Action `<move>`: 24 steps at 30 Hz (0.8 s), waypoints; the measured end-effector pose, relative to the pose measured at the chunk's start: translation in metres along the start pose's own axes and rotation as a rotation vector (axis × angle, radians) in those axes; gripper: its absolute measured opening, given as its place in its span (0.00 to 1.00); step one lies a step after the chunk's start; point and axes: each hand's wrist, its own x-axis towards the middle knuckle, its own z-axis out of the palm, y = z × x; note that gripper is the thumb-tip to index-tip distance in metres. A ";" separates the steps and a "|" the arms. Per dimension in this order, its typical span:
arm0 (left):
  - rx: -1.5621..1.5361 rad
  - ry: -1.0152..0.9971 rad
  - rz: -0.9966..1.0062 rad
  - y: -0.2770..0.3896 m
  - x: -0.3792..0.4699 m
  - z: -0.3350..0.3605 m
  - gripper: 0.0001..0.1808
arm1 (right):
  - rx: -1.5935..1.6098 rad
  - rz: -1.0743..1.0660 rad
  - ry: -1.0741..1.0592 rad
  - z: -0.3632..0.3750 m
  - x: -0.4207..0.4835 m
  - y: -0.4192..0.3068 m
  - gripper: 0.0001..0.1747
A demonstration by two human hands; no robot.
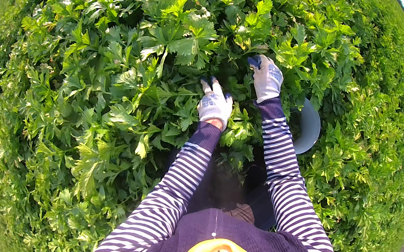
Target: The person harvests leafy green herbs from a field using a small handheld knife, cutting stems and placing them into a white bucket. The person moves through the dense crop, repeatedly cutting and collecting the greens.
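Observation:
My left hand (pixel 215 101), in a white glove with dark fingertips, reaches palm down into dense leafy green plants that look like celery (pixel 124 115). Its fingers are slightly spread among the leaves, and their tips are partly hidden. To its right, my right hand (pixel 267 76) wears a matching glove, with its fingers bent inward at the foliage; whether they grip a stem cannot be made out. Leaves lie between the two hands. Just right of my right forearm stands a pale bucket (pixel 308 128), partly covered by leaves and the striped sleeve.
The leafy crop surrounds me on all sides and stretches to the field's edge. A shaded gap (pixel 226 178) opens between my forearms, close to my body. A dark shape, too small to identify, shows at the far upper left.

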 end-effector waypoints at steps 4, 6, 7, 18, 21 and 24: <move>0.026 0.005 0.004 0.001 -0.001 -0.002 0.44 | 0.639 0.303 -0.171 -0.026 0.006 -0.008 0.10; 0.009 -0.001 0.003 0.002 -0.001 -0.001 0.43 | 0.584 0.148 -0.126 -0.024 0.002 -0.020 0.14; 0.001 -0.005 -0.001 0.002 -0.001 0.000 0.43 | 0.652 0.137 -0.228 -0.025 -0.002 -0.023 0.18; 0.077 0.014 0.021 0.001 -0.002 0.000 0.41 | 0.062 -0.058 -0.180 0.056 0.025 -0.031 0.23; 0.063 -0.005 0.011 0.002 -0.002 0.001 0.41 | 0.601 0.246 -0.183 0.061 0.017 -0.020 0.18; 0.055 -0.005 0.025 0.001 -0.002 0.002 0.41 | 1.618 0.994 -0.490 0.048 0.021 -0.023 0.11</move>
